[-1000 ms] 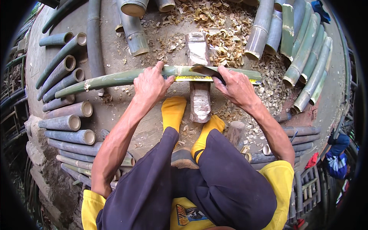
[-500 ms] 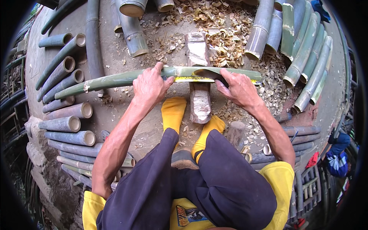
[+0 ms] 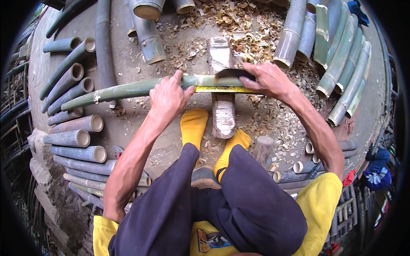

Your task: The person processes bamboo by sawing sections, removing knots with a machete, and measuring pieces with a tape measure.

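Observation:
A green bamboo pole (image 3: pixel 124 90) lies crosswise over a rough wooden block (image 3: pixel 223 115). My left hand (image 3: pixel 168 96) is closed around the pole, its thumb by the left end of a yellow measuring tape (image 3: pixel 222 89) stretched along the near side. In my right hand (image 3: pixel 271 80) is a knife with a dark, curved blade (image 3: pixel 232 74); its handle is hidden in the grip. The blade lies over the pole above the block, its tip by a pale ring. My right hand and forearm cover the tape's right end and the pole's right end.
Bamboo lengths (image 3: pixel 74 138) line the left side, and more poles (image 3: pixel 339 64) lie at the far right. Pale shavings (image 3: pixel 252 32) cover the ground beyond and right of the block. My feet in yellow socks (image 3: pixel 194 126) flank the block's near end; a short stump (image 3: pixel 262 150) stands nearby.
My right hand has moved away from me and slightly right, carrying the knife from the pole's near side to across its top. My left hand and the pole have barely moved.

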A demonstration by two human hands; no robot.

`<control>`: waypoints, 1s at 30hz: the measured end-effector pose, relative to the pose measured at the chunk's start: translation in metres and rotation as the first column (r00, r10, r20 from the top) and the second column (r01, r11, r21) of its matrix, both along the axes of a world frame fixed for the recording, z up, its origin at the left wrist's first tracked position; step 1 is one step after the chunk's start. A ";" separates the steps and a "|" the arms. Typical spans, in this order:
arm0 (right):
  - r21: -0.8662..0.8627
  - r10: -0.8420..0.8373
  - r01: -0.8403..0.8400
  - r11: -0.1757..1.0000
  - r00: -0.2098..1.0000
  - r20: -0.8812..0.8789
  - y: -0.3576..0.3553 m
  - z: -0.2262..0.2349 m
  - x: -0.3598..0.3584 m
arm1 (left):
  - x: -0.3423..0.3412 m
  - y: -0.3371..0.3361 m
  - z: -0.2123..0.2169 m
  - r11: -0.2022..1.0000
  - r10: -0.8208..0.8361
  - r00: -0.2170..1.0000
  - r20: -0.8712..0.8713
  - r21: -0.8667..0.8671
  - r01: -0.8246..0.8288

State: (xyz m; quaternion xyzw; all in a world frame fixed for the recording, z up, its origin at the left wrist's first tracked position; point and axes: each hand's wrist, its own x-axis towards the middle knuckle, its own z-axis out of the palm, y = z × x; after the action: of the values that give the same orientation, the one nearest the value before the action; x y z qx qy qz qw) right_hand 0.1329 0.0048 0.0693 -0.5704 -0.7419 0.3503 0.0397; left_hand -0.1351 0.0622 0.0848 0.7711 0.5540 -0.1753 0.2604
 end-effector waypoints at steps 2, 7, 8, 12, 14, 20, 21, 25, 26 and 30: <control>0.004 -0.260 0.273 0.962 0.911 0.320 0.014 -0.001 0.008 | 0.002 -0.002 -0.004 1.000 -0.012 1.000 0.029 -0.006 0.012; 0.376 -0.578 0.667 0.643 0.745 -0.334 -0.027 0.052 0.019 | 0.004 0.001 -0.001 0.999 -0.001 1.000 0.015 0.050 0.001; 0.404 -0.619 0.718 0.568 0.695 -0.366 -0.043 0.048 0.023 | -0.006 -0.002 -0.008 0.989 -0.044 0.997 0.066 0.142 0.034; 0.304 -0.805 0.896 0.323 0.429 -0.410 -0.114 0.040 0.035 | -0.024 -0.009 -0.008 0.998 0.012 0.955 0.296 0.051 -0.029; 0.089 -0.870 0.968 0.236 0.251 -0.425 -0.150 0.041 0.032 | -0.021 -0.011 -0.006 0.999 0.043 0.944 0.326 -0.013 -0.041; 0.159 -0.939 0.948 0.275 0.300 -0.170 -0.208 0.025 0.022 | -0.015 -0.028 0.010 0.994 0.088 0.867 0.491 -0.105 -0.042; 0.141 -0.960 0.966 0.215 0.235 -0.149 -0.211 0.023 0.018 | -0.019 -0.031 0.008 0.993 0.077 0.860 0.505 -0.118 -0.020; 0.423 -0.968 0.896 0.136 0.211 -0.135 -0.249 -0.019 0.021 | -0.025 -0.038 -0.005 0.947 0.134 0.865 0.483 -0.319 0.031; 0.542 -0.961 0.827 0.147 0.249 -0.119 -0.263 -0.033 0.027 | -0.032 -0.042 -0.010 0.942 0.131 0.861 0.492 -0.331 0.046; 0.372 -0.995 0.923 0.100 0.089 0.046 -0.276 -0.066 0.032 | -0.104 -0.045 -0.024 0.910 0.280 0.873 0.400 -0.400 -0.109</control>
State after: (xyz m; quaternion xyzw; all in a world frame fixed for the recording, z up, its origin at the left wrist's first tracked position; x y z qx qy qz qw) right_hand 0.1654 -0.2714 0.0035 -0.9495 -0.2133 0.0536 0.2238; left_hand -0.2388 0.0172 0.0608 0.6677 0.5124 -0.0648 0.5361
